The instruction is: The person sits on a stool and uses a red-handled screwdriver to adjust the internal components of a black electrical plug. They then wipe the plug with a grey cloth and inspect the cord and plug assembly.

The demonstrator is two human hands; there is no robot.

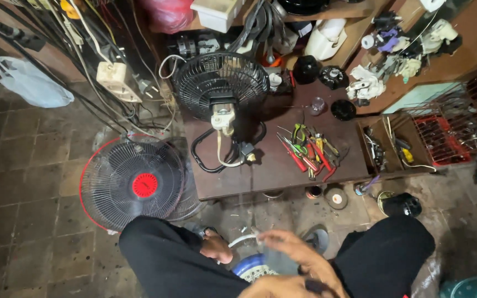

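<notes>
right hand (288, 248) blurred, fingers spread, grip released, just above the round blue-rimmed part (252, 267); left grip out of sight; bench (233, 182) lies ahead.

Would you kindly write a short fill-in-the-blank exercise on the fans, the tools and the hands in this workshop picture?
1. The fan guard lying on the floor has a hub coloured ____.
2. The small black fan stands on a low brown ____.
3. The pile of pliers and screwdrivers lies to the ____ of the small black fan.
4. The blurred right hand is between the person's two ____.

Missing words: red; table; right; knees
</notes>
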